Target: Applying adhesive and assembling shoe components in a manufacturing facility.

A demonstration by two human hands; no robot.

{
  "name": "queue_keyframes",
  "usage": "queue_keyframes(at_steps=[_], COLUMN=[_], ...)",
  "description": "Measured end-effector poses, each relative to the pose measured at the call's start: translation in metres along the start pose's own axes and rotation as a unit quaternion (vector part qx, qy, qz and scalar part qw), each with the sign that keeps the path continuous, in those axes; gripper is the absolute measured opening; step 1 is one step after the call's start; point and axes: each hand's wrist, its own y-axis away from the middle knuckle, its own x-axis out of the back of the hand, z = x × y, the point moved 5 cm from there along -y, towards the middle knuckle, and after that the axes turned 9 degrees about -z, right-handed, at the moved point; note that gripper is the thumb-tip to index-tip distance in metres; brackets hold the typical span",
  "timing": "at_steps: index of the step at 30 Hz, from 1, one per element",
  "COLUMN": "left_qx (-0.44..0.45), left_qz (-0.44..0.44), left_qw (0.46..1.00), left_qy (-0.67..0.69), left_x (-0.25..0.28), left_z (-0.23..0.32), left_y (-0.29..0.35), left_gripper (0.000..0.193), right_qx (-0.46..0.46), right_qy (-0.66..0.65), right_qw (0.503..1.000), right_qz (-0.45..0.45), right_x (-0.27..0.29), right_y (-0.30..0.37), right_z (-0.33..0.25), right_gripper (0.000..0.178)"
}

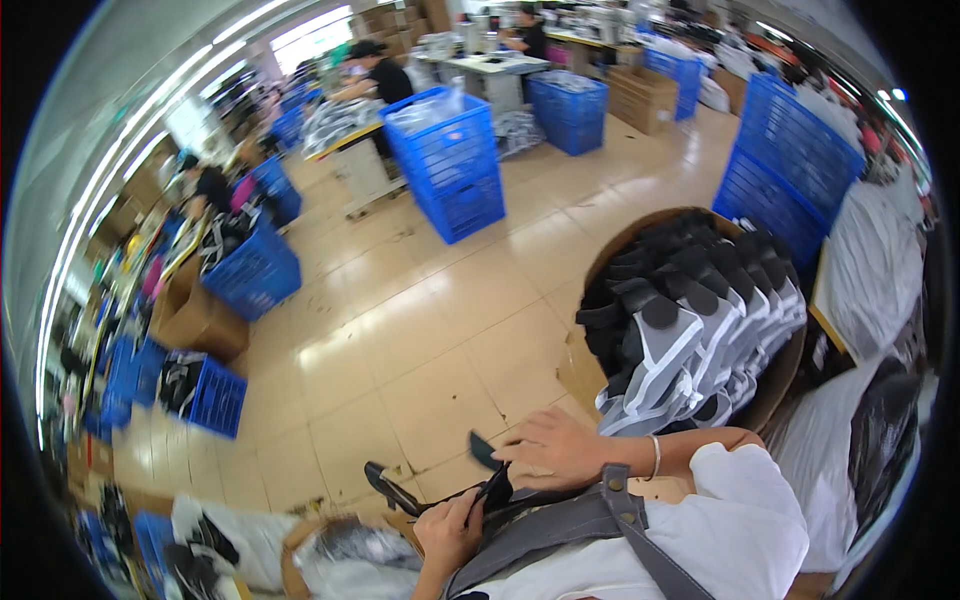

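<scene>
Black strap piece (494,492) is located at bottom centre of the view, between the two hands; clock directions below are read from it, 12 o'clock being the top. Its loose end projects toward 10 o'clock, with a dark flap (483,450) at 12.

The left hand (450,530), at 6 o'clock, is closed, pinching the piece between thumb and curled fingers. The right hand (548,450), at 2 o'clock, has bent, slightly parted fingers at the flap side; whether they pinch cannot be told. This arrangement suggests that the left hand anchors the work, leaving the right free to adjust it. Holding it close to the body probably gives steadier control.

A grey strap (560,525) worn over the white shirt (740,505) passes just beside the hands and partly hides the work. At 2 o'clock, padded grey-and-black pieces (690,315) stand overlapped in a carton (582,372), probably to save room and ease lifting. The right forearm crosses before the carton's near side.

Beyond the carton, tall blue crates (790,160) are partly screened by it. White plastic bags (875,265) crowd the 2-to-3 o'clock side; stacked blue crates (450,170) stand at 12, a low blue crate (215,400) at 10
</scene>
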Motion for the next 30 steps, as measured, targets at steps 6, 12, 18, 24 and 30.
queue_keyframes(at_steps=[6,12,18,24,30], left_qx=[-0.120,-0.137,-0.168,-0.237,-0.362], left_qz=[-0.057,-0.011,-0.083,-0.097,-0.155], left_qw=[0.991,0.990,0.982,0.964,0.905], left_qy=[0.029,0.012,0.009,0.066,0.158], left_x=[-0.012,-0.021,-0.061,-0.114,-0.201], left_z=[-0.069,-0.109,-0.150,-0.133,-0.120], left_y=[-0.124,-0.256,-0.410,-0.558,-0.699], left_gripper=[0.018,0.012,0.018,0.017,0.016], right_qx=[-0.006,0.010,0.010,-0.094,-0.302], right_qy=[0.056,0.038,0.048,0.071,0.083], right_qw=[0.998,0.999,0.998,0.992,0.945], right_qz=[-0.025,0.029,0.044,0.046,0.096], right_x=[-0.033,-0.026,0.028,0.094,0.130], right_y=[-0.056,-0.128,-0.185,-0.173,-0.131], right_z=[0.095,0.217,0.345,0.454,0.569], right_gripper=[0.016,0.016,0.014,0.013,0.018])
